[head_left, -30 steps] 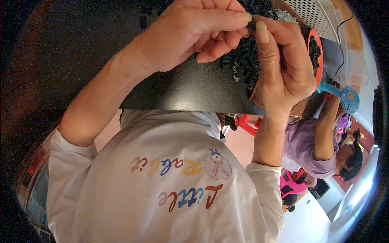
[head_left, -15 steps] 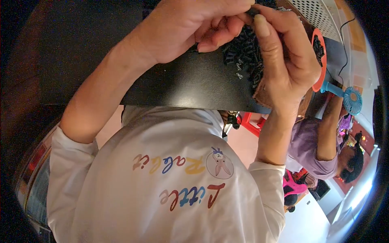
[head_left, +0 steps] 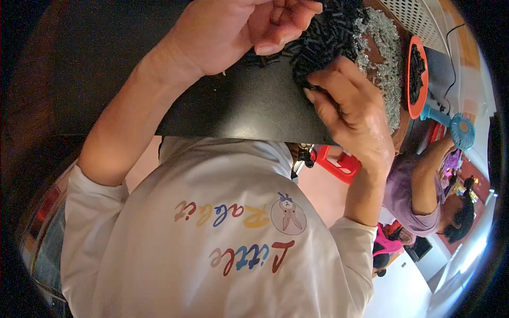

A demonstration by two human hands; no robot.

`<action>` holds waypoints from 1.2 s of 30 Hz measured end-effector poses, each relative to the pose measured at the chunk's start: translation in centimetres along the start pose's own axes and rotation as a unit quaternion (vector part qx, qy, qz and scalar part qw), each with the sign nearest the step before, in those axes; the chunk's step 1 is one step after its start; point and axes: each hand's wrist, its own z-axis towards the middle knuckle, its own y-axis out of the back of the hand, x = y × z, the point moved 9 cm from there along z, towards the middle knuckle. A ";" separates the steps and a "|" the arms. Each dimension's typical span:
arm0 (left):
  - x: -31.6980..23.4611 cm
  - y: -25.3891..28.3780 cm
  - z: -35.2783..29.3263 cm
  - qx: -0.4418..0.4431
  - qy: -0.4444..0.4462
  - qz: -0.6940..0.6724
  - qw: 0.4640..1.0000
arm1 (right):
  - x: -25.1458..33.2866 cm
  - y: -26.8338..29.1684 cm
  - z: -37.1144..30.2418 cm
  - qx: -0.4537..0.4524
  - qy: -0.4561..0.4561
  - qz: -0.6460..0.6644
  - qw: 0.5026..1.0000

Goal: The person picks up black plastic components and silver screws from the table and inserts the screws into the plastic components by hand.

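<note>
My left hand (head_left: pixel 265 29) is raised over the dark table with its fingers curled, partly cut off by the top edge. Whatever its fingertips hold is hidden. My right hand (head_left: pixel 356 103) is lower, at the near edge of a heap of small black tube-like pieces (head_left: pixel 323 45). Its thumb and bent forefinger close in at the black pieces; I cannot make out what lies between them. Just beyond that hand spreads a pile of small silvery metal pieces (head_left: pixel 389 66) on a brown surface.
An orange-red plate (head_left: pixel 424 95) with more black pieces stands at the right. Close by are a blue handheld fan (head_left: pixel 461 131) and a white perforated basket (head_left: pixel 408 16). Below the black table (head_left: pixel 233 108) shows a red stool (head_left: pixel 339 167). A person in a purple top (head_left: pixel 411 196) is at the far right.
My right hand has parted from my left and come down to the black heap, uncovering the silvery pile. The dark piece between both hands no longer shows. My left hand has shifted slightly up-left.
</note>
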 end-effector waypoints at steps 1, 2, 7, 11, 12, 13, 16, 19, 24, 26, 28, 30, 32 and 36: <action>0.2 0.1 0.0 0.000 0.002 0.000 1.000 | 0.0 -0.4 0.0 0.013 -0.002 -0.014 1.000; 0.4 0.2 0.0 -0.004 0.003 0.000 1.000 | 0.0 -0.8 0.1 0.026 -0.003 -0.029 0.999; 0.8 0.4 0.5 0.006 0.006 0.005 1.000 | -0.1 -1.2 0.6 0.032 0.005 -0.093 0.995; 0.7 0.6 0.6 -0.015 0.010 0.025 1.000 | -0.4 -1.6 0.9 0.035 0.014 -0.109 0.993; 0.8 0.6 0.5 -0.017 0.011 0.032 0.999 | -0.5 -1.8 0.9 0.036 0.015 -0.108 0.993; 0.8 0.6 0.5 -0.018 0.012 0.032 0.999 | -0.6 -1.7 1.0 0.023 0.020 -0.086 0.996; 0.7 0.3 0.6 -0.030 0.015 0.068 0.997 | -1.2 -0.6 1.2 -0.025 0.039 -0.030 0.998; 0.9 0.9 0.2 -0.117 0.058 0.113 0.985 | -1.7 0.9 1.2 -0.067 0.018 0.050 0.996; 3.4 1.4 -0.6 -0.237 0.220 -0.087 0.942 | -3.5 3.4 1.0 -0.169 -0.060 0.191 0.965; 3.3 1.3 -0.7 -0.227 0.225 -0.081 0.944 | -3.6 4.1 0.9 -0.208 -0.056 0.278 0.936; 3.3 1.1 -0.9 -0.215 0.230 -0.074 0.946 | -3.4 4.5 0.6 -0.214 -0.051 0.284 0.933; 3.6 0.7 -1.1 -0.210 0.261 -0.112 0.936 | -3.3 5.2 0.8 -0.223 -0.041 0.289 0.930; 2.9 1.5 -1.3 -0.259 0.256 0.067 0.929 | -3.5 5.9 1.0 -0.231 -0.054 0.351 0.906; 2.7 0.3 -0.4 -0.169 0.253 0.058 0.951 | -3.1 6.8 1.4 -0.213 -0.040 0.397 0.892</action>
